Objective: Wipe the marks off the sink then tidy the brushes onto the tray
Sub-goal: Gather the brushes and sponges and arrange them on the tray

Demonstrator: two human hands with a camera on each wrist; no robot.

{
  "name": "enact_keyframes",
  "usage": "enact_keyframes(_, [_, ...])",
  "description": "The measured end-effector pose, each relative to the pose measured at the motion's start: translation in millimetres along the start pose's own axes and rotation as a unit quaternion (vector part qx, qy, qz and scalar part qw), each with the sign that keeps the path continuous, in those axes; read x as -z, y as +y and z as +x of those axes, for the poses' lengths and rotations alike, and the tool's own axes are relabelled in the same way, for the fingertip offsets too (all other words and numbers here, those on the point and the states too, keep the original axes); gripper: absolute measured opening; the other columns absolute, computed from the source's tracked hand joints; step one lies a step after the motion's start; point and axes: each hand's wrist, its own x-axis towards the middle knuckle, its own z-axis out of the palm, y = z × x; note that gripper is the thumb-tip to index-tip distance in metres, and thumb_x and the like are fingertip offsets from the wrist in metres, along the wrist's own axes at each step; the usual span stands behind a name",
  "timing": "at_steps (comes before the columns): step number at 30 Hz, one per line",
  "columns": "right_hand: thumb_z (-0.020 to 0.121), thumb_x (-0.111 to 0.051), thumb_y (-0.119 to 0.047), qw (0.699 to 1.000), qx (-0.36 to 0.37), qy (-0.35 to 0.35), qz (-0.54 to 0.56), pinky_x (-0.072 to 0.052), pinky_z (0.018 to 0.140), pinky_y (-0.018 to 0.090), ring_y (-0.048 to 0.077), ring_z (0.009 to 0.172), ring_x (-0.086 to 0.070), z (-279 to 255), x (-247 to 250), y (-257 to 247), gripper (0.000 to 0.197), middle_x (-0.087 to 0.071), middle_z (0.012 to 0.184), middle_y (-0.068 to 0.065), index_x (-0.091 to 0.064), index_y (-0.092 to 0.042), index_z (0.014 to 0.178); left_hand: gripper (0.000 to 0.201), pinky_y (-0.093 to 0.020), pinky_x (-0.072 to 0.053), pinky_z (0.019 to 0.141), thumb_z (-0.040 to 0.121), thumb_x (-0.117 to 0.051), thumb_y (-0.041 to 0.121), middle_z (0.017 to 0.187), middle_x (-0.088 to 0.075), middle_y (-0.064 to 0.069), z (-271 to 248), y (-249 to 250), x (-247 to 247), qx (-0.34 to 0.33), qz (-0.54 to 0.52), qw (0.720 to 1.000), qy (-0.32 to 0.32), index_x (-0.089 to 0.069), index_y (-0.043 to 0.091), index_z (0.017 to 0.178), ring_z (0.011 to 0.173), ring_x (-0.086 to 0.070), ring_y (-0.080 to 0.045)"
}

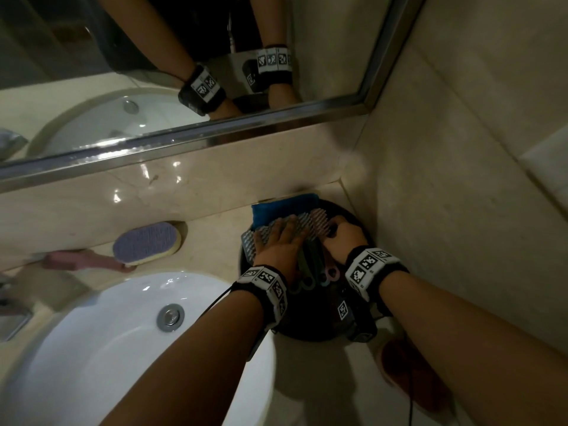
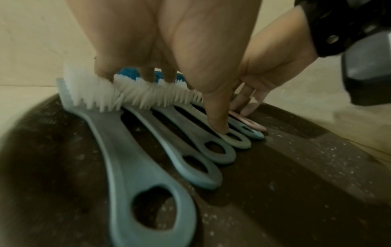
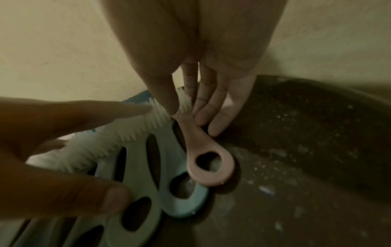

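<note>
Both hands on brushes (image 1: 302, 241) lined up in dark round tray (image 1: 319, 330), right of sink (image 1: 107, 348).
Left hand (image 1: 281, 241) flat, fingers straight on bristles, thumb pressing a handle. Right hand (image 1: 345, 238) pinches pink brush (image 3: 203, 150) neck at row's right end. Blue cloth (image 1: 276, 209) at tray's back edge.

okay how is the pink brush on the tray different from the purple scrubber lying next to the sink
The pink brush lies on the dark round tray; the purple scrubber lies off it, on the counter against the backsplash. The right hand pinches the pink brush at its neck; no hand touches the purple scrubber. The pink brush is slim, with a looped handle end; the purple scrubber has a broad oval pad. Both have pink handles.
</note>
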Motion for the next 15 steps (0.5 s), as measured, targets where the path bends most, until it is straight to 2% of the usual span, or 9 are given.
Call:
enact_keyframes(7, [0.089,-0.056,-0.023,0.998,0.018,-0.015,-0.054,-0.048,0.094,0.036,0.033,0.112,-0.056,-21,17,-1,0.048,-0.058,0.125,0.017,-0.042,-0.011,0.133,0.091,-0.061,0.007,0.112,0.081,-0.067,0.034,0.159,0.013,0.0,-14,0,10,0.001,0.032,0.999,-0.002,-0.006,0.033,0.15,0.146,0.012,-0.025])
enact_keyframes(9, [0.089,-0.057,-0.021,0.997,0.027,-0.017,-0.063,-0.047,0.096,0.036,0.033,0.115,-0.055,-31,26,-3,0.048,-0.056,0.128,0.017,-0.042,-0.011,0.134,0.088,-0.061,0.003,0.113,0.083,-0.066,0.035,0.159,0.012,-0.002,-26,-2,17,0.006,0.043,0.999,0.011,-0.009,0.031,0.15,0.147,0.01,-0.026])
enact_keyframes(15, [0.089,-0.056,-0.02,0.992,0.082,0.005,-0.094,-0.045,0.088,0.033,0.032,0.105,-0.058,-76,48,-29,0.036,-0.06,0.117,0.016,-0.05,-0.01,0.124,0.085,-0.06,-0.005,0.114,0.088,-0.057,0.044,0.159,0.009,0.0,-73,-14,51,0.021,0.02,0.999,0.038,-0.002,0.029,0.15,0.147,0.004,-0.026])
